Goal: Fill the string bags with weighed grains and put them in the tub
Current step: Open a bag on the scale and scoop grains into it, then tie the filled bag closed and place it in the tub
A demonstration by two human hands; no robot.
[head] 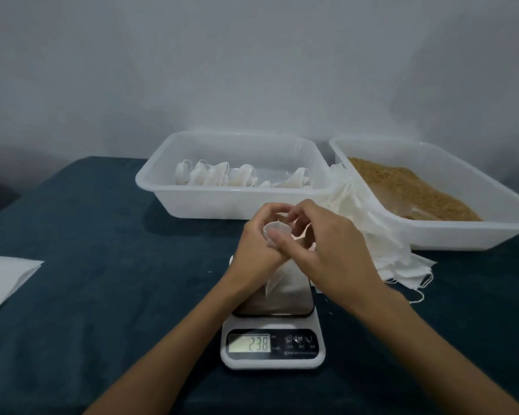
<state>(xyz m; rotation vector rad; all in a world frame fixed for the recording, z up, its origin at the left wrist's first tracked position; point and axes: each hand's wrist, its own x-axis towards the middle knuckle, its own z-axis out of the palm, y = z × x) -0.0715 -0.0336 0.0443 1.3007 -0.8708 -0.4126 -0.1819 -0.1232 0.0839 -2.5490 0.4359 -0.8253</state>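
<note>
Plain indoor room, likely a home packing corner, bare pale wall [252, 55], desk [102, 235] under dark blue cloth, digital kitchen scale [272, 345], white plastic tubs [192, 202], one holding brown grain [408, 190]

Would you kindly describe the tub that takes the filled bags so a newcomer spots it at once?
On the dark blue table, two white tubs stand behind the scale. It is the left tub, holding small white bags, not brown grain.

Scale [272, 345] front centre; tub [192, 202] behind it; grain tub [462, 235] right; empty bags [381, 250] between tubs.
</note>
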